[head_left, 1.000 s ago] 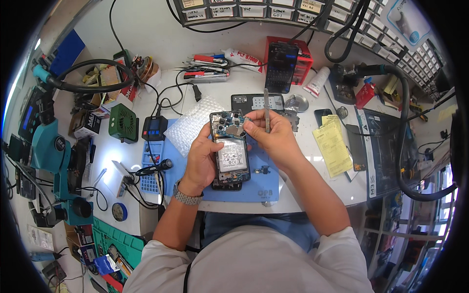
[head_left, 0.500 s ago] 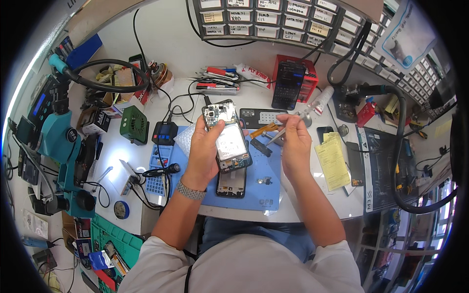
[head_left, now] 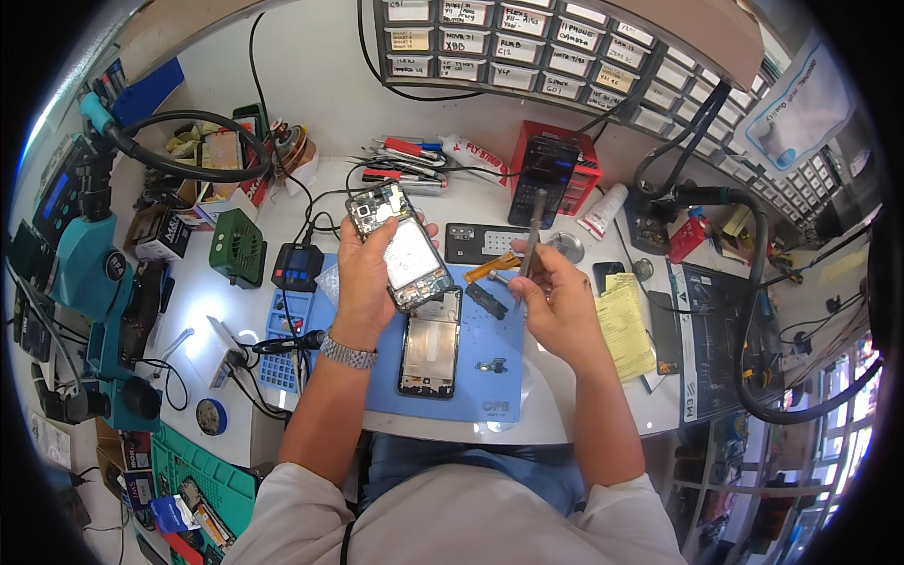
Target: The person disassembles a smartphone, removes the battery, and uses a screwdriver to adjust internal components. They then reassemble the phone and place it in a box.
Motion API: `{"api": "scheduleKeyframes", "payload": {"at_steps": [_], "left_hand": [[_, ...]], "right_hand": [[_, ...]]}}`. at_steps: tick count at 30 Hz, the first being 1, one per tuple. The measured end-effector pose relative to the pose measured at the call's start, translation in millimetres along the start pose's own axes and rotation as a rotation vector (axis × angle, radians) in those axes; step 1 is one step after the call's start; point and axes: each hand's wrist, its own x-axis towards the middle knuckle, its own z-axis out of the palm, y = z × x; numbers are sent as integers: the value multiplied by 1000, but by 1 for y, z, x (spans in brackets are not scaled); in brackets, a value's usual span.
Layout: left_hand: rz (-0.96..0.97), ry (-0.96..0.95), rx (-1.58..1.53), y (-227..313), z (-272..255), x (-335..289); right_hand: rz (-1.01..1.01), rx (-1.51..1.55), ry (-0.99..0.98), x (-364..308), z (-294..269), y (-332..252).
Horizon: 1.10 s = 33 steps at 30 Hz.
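Note:
My left hand (head_left: 367, 273) grips an opened phone (head_left: 412, 250), its circuit board and silver battery area facing up. Below it, a phone frame (head_left: 429, 353) lies on the blue work mat (head_left: 377, 400). My right hand (head_left: 562, 311) is closed around slim metal tweezers (head_left: 535, 226) that point upward; a second silver tip shows beside the fingers, its kind unclear. Left of that hand lie an orange flex cable (head_left: 492, 267) and a black phone part (head_left: 486, 301). A small metal-and-black piece (head_left: 491, 365) rests lower on the mat.
A phone back cover (head_left: 480, 243) lies behind the mat. A dark phone (head_left: 546, 179) leans against a red drawer box (head_left: 586, 160). Yellow papers (head_left: 623, 330) sit to the right. At left stand a green fan (head_left: 237, 247) and a teal microscope (head_left: 122, 311).
The tweezers have swung from pointing down at the mat to pointing up. The held phone has shifted left and tilted, uncovering more of the frame below.

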Motion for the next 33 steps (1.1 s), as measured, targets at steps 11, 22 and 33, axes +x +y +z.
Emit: {"api": "scheduleKeyframes", "payload": {"at_steps": [11, 22, 33], "left_hand": [[-62, 14, 54, 0, -8, 0], [-158, -58, 2, -13, 4, -8], [-177, -111, 11, -22, 8, -16]], "right_hand": [[242, -913, 5, 12, -24, 39], [142, -603, -26, 9, -4, 34], [112, -312, 163, 11, 10, 33]]}}
